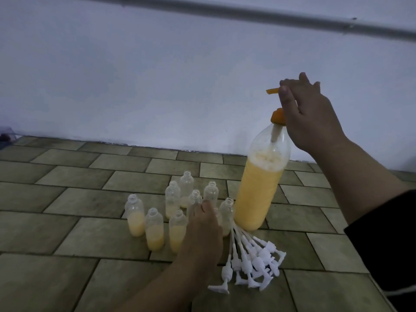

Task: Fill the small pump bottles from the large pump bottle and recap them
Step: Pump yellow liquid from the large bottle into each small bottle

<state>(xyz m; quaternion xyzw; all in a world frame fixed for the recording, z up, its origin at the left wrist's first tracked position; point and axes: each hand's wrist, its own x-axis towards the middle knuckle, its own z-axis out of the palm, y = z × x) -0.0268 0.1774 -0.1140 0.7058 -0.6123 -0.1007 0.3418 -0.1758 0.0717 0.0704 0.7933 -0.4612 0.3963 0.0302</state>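
On the tiled floor (67, 176) the big bottle (256, 194) stands upright, slightly tilted; right hand (313, 118) fingers pinch its orange pump (273, 91), spout pointing left. Left hand (202, 224) fingers curl around a small bottle (195, 198).

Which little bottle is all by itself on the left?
Start at the big bottle of orange liquid by the wall. Left of it is a bunch of small bottles on the floor. Yours is farthest left, apart from the rest, uncapped and about half full.

Large bottle (258, 188): clear glossy plastic. Small bottles (154, 226): translucent, smooth plastic. Pump heads (254, 266), lower centre: white plastic. Floor tiles (67, 221): matt, mottled. Wall (135, 75): smooth, matt paint.
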